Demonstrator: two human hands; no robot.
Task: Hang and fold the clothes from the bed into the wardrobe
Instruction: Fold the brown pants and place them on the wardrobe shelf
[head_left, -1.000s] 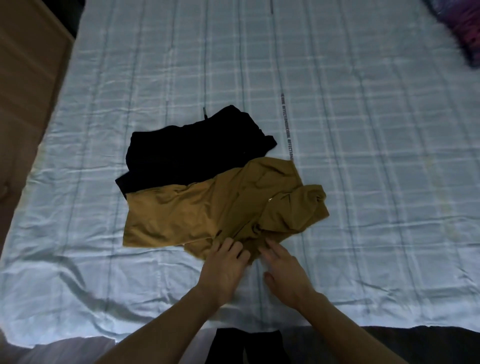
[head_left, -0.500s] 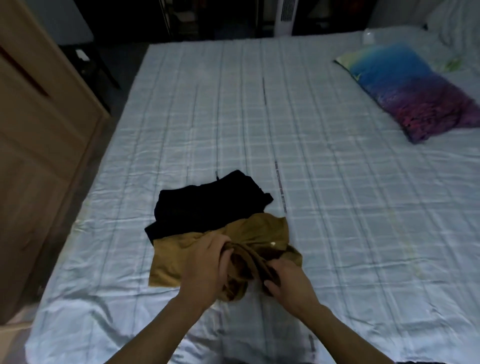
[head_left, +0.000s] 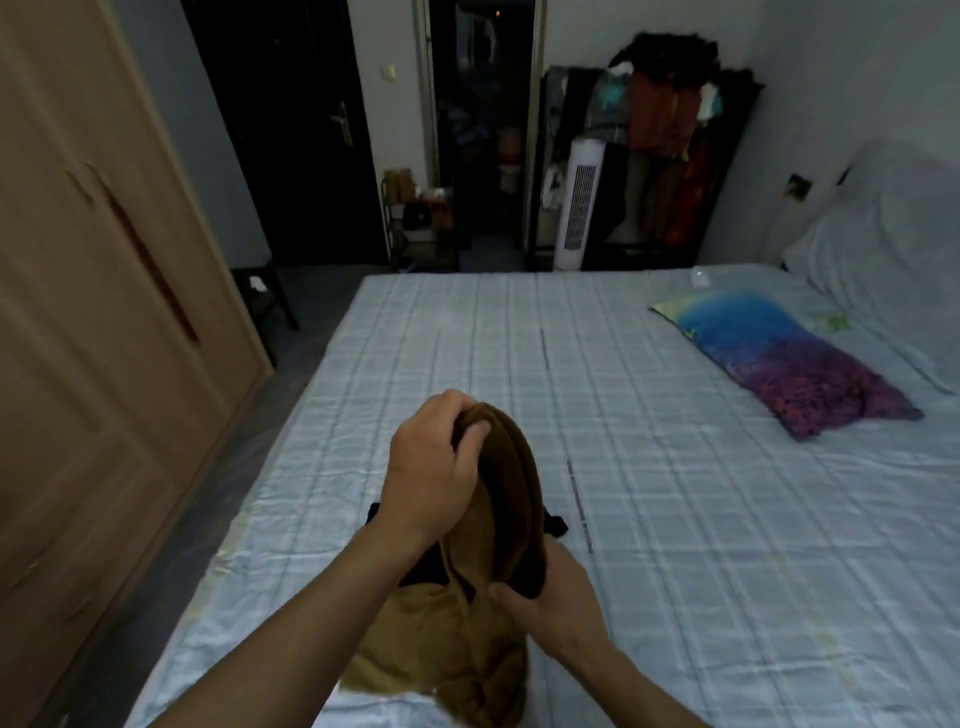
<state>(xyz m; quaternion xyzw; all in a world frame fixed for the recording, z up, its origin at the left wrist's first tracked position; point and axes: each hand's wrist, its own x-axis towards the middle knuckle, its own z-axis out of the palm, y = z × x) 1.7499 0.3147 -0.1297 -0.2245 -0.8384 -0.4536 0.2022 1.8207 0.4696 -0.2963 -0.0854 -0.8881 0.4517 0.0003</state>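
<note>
now both hands, left (head_left: 431, 467) above right (head_left: 553, 597), grip the brown garment (head_left: 506, 499) bunched between them.

— Where is everything sitting?
— The wardrobe (head_left: 104, 322) is standing left of the bed (head_left: 649, 519); the pillow (head_left: 784, 358) is lying on its right side; the lifted garment (head_left: 498, 545) is hanging before me, another garment (head_left: 555, 524) lying on the bed behind it.

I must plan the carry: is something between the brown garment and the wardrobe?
Nothing visible. Both the left hand and right hand grip the brown garment above the bed. The wardrobe stands to the left, doors closed.
</note>
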